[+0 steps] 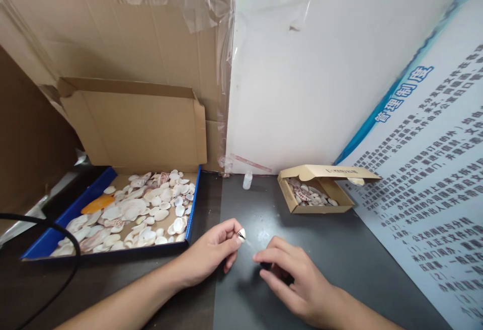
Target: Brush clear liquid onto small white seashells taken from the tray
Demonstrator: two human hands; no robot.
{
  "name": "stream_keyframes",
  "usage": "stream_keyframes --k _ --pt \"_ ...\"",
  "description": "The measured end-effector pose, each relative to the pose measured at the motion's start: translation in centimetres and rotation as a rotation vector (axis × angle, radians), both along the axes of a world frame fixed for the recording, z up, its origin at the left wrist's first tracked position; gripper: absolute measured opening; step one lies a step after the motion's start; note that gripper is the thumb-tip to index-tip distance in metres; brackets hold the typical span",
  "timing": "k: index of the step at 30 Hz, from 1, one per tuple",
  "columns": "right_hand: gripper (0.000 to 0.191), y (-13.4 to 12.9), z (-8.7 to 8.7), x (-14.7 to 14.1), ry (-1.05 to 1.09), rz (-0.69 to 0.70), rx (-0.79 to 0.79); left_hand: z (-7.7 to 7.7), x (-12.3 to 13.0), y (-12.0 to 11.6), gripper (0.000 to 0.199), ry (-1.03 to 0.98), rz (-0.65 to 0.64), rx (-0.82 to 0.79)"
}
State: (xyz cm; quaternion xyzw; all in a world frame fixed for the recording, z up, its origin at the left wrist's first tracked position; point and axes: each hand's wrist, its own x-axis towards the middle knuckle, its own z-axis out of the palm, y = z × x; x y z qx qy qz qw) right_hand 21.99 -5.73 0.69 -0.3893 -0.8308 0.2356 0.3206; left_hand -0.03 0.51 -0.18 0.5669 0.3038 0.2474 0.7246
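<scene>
My left hand (219, 247) pinches a small white seashell (242, 235) with black lines between thumb and forefinger, just above the dark grey mat. To its right, my right hand (290, 274) is curled, with a small black object (265, 265) between its thumb and fingers. Most of that object is hidden, so its kind cannot be told. A thin pale streak shows in the gap between the shell and my right fingertips. Beyond both hands a small clear bottle (247, 180) stands upright on the mat, with whitish contents.
At the left, an open blue-sided cardboard box (193, 204) holds many loose shells and an orange piece (97, 204). A smaller cardboard box (320, 210) with shells stands back right. A black cable (77, 249) crosses the left edge. A white panel (287, 93) and printed sheet (422, 194) border the mat (339, 249).
</scene>
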Motion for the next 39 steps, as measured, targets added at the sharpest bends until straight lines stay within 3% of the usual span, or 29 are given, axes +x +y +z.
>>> stream_keyframes --k 4,9,13,25,29,33,39 --pt "0.02 -0.1 -0.1 -0.09 -0.001 -0.082 -0.027 -0.04 -0.07 -0.02 0.039 0.019 -0.012 0.019" --pt "0.026 -0.09 0.09 -0.13 -0.001 -0.042 0.036 -0.15 -0.19 -0.08 0.039 0.04 -0.035 0.047" --pt "0.025 -0.06 0.13 -0.04 0.013 -0.124 0.04 0.05 -0.22 -0.04 0.037 0.066 -0.052 0.08" --pt "0.027 -0.13 0.25 -0.04 -0.023 -0.048 0.03 -0.35 -0.12 -0.09 0.033 0.057 -0.026 0.078" --pt "0.025 -0.06 0.19 -0.03 -0.021 -0.1 0.009 -0.46 -0.1 0.04 0.033 0.049 -0.022 0.063" --pt "0.026 -0.1 0.24 -0.08 -0.036 -0.034 0.048 -0.32 -0.01 0.02 0.035 0.009 -0.013 0.028" --pt "0.021 -0.07 0.43 -0.12 -0.031 -0.095 0.018 -0.24 0.07 0.04 0.034 -0.008 0.006 0.0"
